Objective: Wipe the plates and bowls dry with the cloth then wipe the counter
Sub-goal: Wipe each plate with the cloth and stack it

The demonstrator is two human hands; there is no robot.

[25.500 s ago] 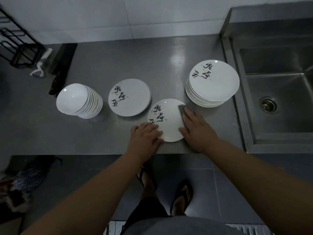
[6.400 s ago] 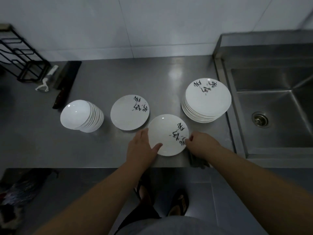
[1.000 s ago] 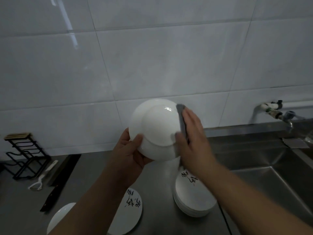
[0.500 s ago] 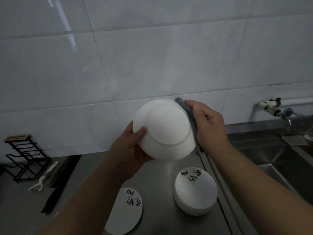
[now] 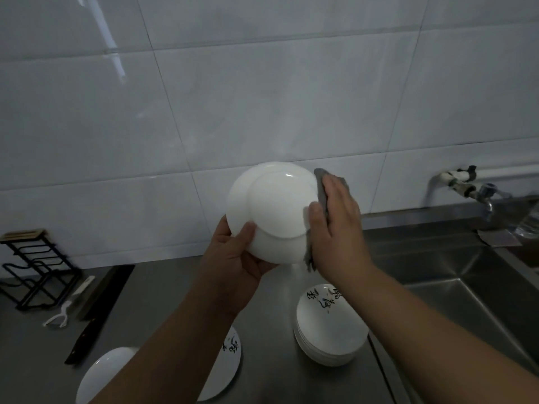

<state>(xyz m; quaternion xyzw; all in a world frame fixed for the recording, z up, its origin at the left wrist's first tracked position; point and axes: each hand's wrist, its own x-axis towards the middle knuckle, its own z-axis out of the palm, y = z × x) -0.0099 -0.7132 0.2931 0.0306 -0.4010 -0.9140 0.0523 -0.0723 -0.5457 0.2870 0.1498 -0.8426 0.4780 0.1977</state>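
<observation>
Two hands shared one plate (image 5: pixel 274 211), lifted clear of the worktop (image 5: pixel 163 290) and turned with its underside toward the camera, probably so the foot ring and back could be dried where a plate lying flat would hide them. The left hand (image 5: pixel 236 258) had its grip clenched on the lower left rim, thumb over the back and the fingers hidden behind, which steadied the plate against the rubbing. The right hand (image 5: pixel 335 225) held its grip on the grey cloth (image 5: pixel 320 191), pinching it over the right rim between the thumb on the near side and the fingers behind, so that both faces of the edge could be wiped at once.

Below, a stack of plates (image 5: pixel 331 330) with black brushwork sat just beside the sink (image 5: pixel 466 287), presumably the pile awaiting the cloth. A single printed plate (image 5: pixel 230 357) lay nearer the person, partly under the left forearm, and a tilted stack of white bowls (image 5: pixel 108 371) showed at the lower left. A knife (image 5: pixel 87 336) and a white peeler (image 5: pixel 62 314) lay well apart from the crockery, near a black wire rack (image 5: pixel 38 266). By my reckoning the drying was far from finished and the worktop not yet wiped.
</observation>
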